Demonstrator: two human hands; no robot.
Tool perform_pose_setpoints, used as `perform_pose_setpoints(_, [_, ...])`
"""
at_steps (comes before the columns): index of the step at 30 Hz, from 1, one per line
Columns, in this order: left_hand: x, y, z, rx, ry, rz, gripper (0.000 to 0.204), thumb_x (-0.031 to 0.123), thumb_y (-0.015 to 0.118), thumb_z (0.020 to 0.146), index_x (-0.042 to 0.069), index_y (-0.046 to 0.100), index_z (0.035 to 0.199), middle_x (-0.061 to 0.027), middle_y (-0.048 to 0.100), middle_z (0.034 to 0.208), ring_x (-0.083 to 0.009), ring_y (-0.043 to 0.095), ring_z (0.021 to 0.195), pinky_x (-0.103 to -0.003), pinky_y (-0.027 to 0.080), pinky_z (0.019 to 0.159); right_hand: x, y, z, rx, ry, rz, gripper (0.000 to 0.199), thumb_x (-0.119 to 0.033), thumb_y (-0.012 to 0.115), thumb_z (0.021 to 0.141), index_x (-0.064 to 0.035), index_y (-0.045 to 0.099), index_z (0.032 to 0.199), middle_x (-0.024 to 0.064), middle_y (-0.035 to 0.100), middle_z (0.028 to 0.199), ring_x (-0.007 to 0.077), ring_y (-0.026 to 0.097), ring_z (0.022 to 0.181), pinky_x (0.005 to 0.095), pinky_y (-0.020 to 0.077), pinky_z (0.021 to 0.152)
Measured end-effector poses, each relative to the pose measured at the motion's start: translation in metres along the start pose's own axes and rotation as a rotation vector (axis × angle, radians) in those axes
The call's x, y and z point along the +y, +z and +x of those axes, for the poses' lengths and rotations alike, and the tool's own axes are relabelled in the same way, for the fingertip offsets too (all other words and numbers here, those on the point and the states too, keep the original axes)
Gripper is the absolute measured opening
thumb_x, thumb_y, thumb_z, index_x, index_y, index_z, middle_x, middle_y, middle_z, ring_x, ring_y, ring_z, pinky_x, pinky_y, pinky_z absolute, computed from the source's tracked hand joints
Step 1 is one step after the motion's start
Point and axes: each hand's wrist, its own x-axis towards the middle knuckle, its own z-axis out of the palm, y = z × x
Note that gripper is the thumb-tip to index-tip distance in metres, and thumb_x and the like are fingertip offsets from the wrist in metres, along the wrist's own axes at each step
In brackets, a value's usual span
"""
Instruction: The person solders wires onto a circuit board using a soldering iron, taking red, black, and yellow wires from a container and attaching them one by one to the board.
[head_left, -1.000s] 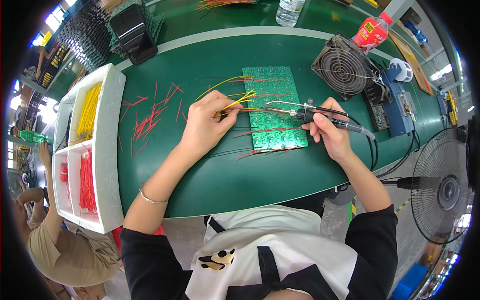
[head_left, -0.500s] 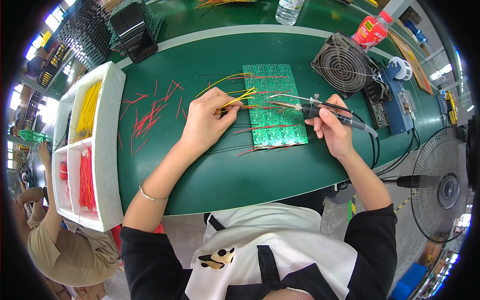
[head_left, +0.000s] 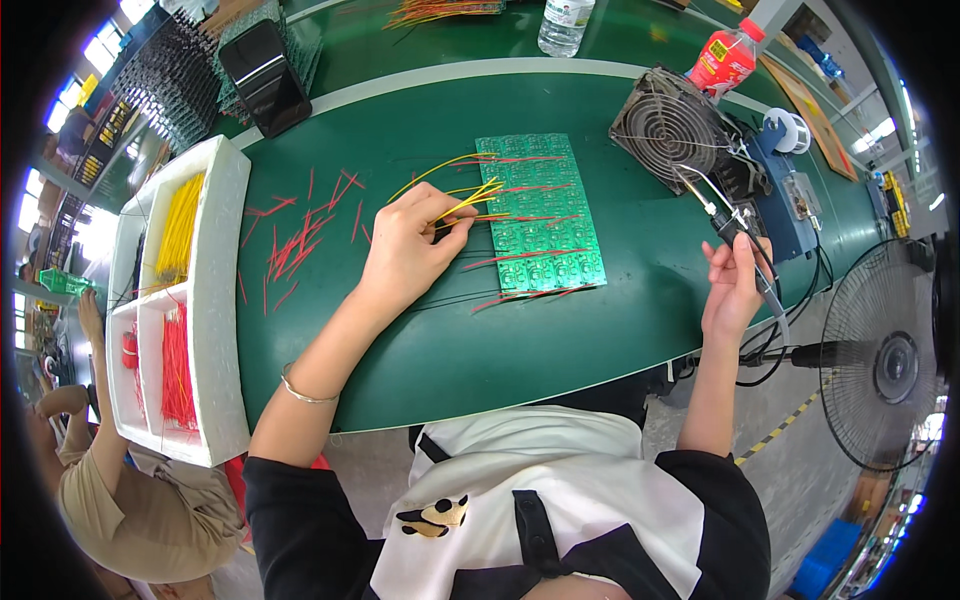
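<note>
The left hand point(head_left: 408, 250) pinches a small bundle of thin yellow wires point(head_left: 468, 200) at the left edge of the green circuit board point(head_left: 538, 212); their long axis runs up and right across it. The right hand point(head_left: 733, 290), off the table's right edge, grips a soldering iron point(head_left: 728, 228), tip apparently pointing up-left.

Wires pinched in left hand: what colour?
Yellow wires, pinched by the left hand; head view.

We sit at a long green table point(head_left: 560, 390) edged with a white line. Bright windows point(head_left: 70, 90) glow at the far left. On the grey floor point(head_left: 800, 450) to our right stands a black fan point(head_left: 885, 365) beside a yellow-black stripe point(head_left: 775, 435).
</note>
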Motion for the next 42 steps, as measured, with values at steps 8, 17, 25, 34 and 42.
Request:
perform_pose_setpoints(8, [0.004, -0.003, -0.001, 0.012, -0.014, -0.006, 0.007, 0.003, 0.065, 0.075, 0.002, 0.066, 0.082, -0.0055, 0.054, 0.071, -0.0116, 0.042, 0.050, -0.025, 0.034, 0.045, 0.003, 0.011, -0.016, 0.009, 0.050, 0.015, 0.015, -0.014, 0.057, 0.087, -0.0049, 0.046, 0.081, 0.0057, 0.052, 0.061, 0.0084, 0.044, 0.046, 0.0309, 0.0514, 0.066])
perform_pose_setpoints(17, [-0.001, -0.019, 0.003, 0.134, 0.317, 0.315, 0.011, 0.004, 0.051, 0.085, 0.000, 0.060, 0.090, -0.0098, 0.051, 0.073, -0.0250, 0.048, 0.059, -0.033, 0.039, 0.055, 0.007, 0.007, -0.020, 0.099, -0.061, 0.037, 0.015, -0.014, 0.058, 0.087, -0.0028, 0.047, 0.084, 0.0068, 0.054, 0.063, 0.0094, 0.045, 0.048, 0.0319, 0.0519, 0.068])
perform_pose_setpoints(25, [0.038, -0.027, 0.000, 0.123, 0.010, 0.000, 0.012, 0.008, 0.048, 0.090, 0.000, 0.047, 0.100, -0.0042, 0.047, 0.063, -0.0089, 0.037, 0.053, -0.024, 0.032, 0.050, 0.006, 0.008, -0.020, 0.129, -0.050, 0.027, 0.016, -0.012, 0.058, 0.086, -0.0011, 0.047, 0.087, 0.0075, 0.055, 0.064, 0.0100, 0.047, 0.050, 0.0329, 0.0520, 0.070])
perform_pose_setpoints(34, [0.024, -0.022, -0.010, -0.025, -0.151, -0.268, 0.009, 0.006, 0.058, 0.082, -0.002, 0.056, 0.083, -0.0006, 0.050, 0.064, -0.0036, 0.038, 0.052, -0.019, 0.033, 0.048, 0.005, 0.009, -0.022, 0.093, -0.044, 0.023, 0.015, -0.011, 0.058, 0.087, -0.0011, 0.047, 0.086, 0.0073, 0.054, 0.064, 0.0098, 0.048, 0.050, 0.0329, 0.0519, 0.072])
perform_pose_setpoints(42, [0.014, -0.002, -0.027, -0.085, -0.015, -0.037, 0.006, 0.001, 0.061, 0.076, -0.001, 0.062, 0.081, 0.0009, 0.049, 0.065, -0.0021, 0.033, 0.052, -0.020, 0.028, 0.045, -0.001, 0.040, -0.066, -0.186, 0.210, 0.099, 0.017, -0.009, 0.060, 0.085, -0.0001, 0.046, 0.088, 0.0090, 0.056, 0.066, 0.0098, 0.051, 0.051, 0.0289, 0.0518, 0.069])
